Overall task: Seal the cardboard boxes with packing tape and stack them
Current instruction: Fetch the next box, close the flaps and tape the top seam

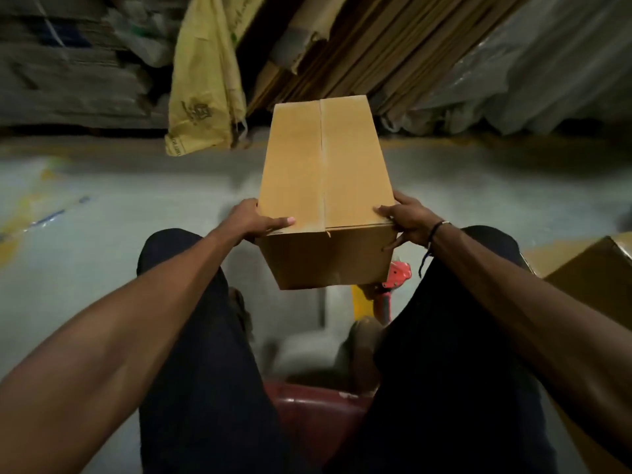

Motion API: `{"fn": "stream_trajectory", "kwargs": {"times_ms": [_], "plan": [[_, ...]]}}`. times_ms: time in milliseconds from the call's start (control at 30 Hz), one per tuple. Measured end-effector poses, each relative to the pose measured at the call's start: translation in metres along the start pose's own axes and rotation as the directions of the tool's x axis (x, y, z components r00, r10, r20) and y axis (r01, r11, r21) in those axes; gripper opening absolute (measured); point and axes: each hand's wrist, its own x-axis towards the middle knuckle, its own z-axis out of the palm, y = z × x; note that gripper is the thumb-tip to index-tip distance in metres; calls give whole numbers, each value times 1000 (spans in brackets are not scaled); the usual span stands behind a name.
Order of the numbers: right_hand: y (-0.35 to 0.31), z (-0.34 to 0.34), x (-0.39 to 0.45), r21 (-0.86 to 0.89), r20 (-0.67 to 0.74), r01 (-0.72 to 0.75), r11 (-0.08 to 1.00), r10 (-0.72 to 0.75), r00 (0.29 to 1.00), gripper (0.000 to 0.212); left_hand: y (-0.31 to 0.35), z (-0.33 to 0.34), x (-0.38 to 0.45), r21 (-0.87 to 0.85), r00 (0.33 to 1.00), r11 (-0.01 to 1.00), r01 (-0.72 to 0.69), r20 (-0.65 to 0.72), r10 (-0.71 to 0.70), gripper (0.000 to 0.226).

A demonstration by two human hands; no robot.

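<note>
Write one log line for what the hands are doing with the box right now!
left hand: grips cardboard box | right hand: grips same box | box: held above floor, flaps closed | tape dispenser: on floor, untouched

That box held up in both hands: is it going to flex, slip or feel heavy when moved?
The cardboard box probably feels light: the left hand and right hand hold it up by its near corners alone. Its faces look flat and unbowed, so likely stiff. The smooth cardboard may slide in a loose grip.
</note>
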Motion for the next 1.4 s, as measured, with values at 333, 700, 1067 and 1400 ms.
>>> {"fn": "stream_trajectory", "kwargs": {"times_ms": [333,700,1067,1400], "plan": [[74,29,81,123,-73,22,992,-13,997,51,-31,39,91,4,998,998,60,-24,-60,85],[128,66,146,3,-75,66,998,-66,995,67,-82,62,166,11,995,995,99,5,-99,97],[170,60,178,-203,-72,11,979,-26,997,86,-118,100,169,-27,996,996,90,-12,-90,100],[157,83,167,-468,-148,-58,882,-13,989,73,-100,168,123,-364,873,858,363,-189,-449,143]]}}
